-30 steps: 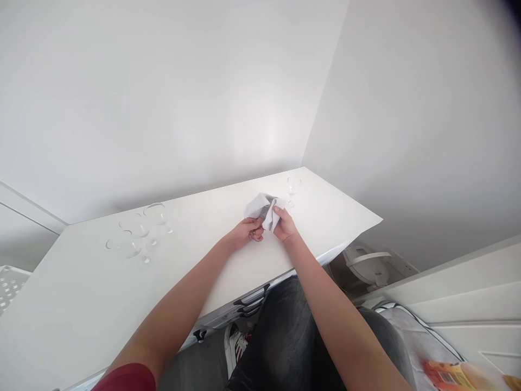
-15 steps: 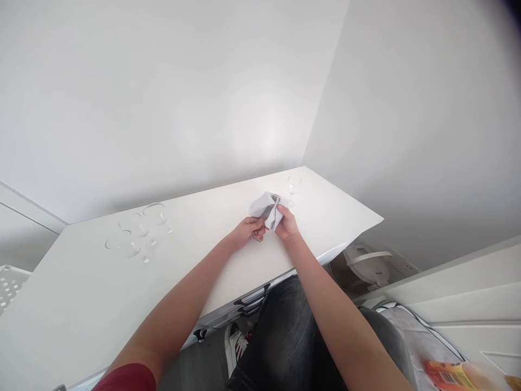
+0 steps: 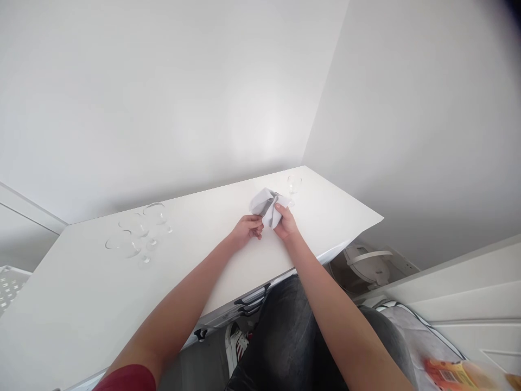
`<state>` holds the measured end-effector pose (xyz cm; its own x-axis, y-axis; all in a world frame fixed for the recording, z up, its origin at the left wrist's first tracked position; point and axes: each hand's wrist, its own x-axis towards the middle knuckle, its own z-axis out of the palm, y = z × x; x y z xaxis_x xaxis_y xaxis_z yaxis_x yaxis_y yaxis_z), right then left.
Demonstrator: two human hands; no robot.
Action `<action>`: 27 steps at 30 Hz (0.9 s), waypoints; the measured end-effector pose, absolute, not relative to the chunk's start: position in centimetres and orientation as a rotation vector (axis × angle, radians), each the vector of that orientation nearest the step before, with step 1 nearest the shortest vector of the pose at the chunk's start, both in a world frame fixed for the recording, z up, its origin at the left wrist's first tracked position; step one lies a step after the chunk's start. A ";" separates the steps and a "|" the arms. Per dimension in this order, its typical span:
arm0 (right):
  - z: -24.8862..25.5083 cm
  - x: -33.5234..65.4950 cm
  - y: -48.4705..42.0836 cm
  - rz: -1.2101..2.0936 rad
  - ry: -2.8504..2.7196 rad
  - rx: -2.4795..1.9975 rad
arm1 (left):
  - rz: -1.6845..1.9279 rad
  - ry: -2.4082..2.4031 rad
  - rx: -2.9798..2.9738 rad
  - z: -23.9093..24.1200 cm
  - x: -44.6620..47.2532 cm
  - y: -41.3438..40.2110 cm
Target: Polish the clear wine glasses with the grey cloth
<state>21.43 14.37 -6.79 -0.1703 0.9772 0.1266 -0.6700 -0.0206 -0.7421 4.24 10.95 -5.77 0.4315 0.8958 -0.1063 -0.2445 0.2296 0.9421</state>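
Note:
A pale grey-white cloth [image 3: 264,201] is bunched up over the white tabletop [image 3: 228,277]. My right hand [image 3: 286,224] is closed on its right side, thumb on top. At the lower left of the cloth, my left hand [image 3: 247,228] pinches what seems to be the stem of a wine glass; the cloth and my fingers hide most of it. Just behind my right hand stands a clear stemmed glass [image 3: 294,184]. Farther left are three more clear stemmed glasses, a front one [image 3: 123,245], a middle one [image 3: 134,224] and a back one [image 3: 154,213].
White walls meet behind the table. Dark drawer handles [image 3: 199,334] show under its front edge, near my legs. A white appliance with a curved handle [image 3: 368,263] sits low on the right. An orange-yellow package [image 3: 448,374] lies at lower right, and a perforated white basket [image 3: 10,285] at far left.
The cloth has shifted and turned slightly between my hands. My left fingers have curled a little differently, and the clear edge below them shows less. The standing glasses have not moved.

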 end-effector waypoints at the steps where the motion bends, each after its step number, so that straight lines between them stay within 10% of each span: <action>1: -6.9 21.5 14.3 1.607 -0.830 -0.509 | 0.872 0.751 0.979 -5.7 4.0 11.1; 12: -6.5 21.3 14.7 1.279 -0.717 -0.574 | 1.105 1.089 1.447 -6.3 5.8 10.2; 20: -6.7 21.3 14.2 1.648 -0.914 -0.542 | 0.955 0.805 1.053 -5.7 4.2 10.7; 27: -6.3 20.3 14.1 1.205 -0.894 -0.670 | 1.085 0.997 1.318 -6.6 4.9 10.8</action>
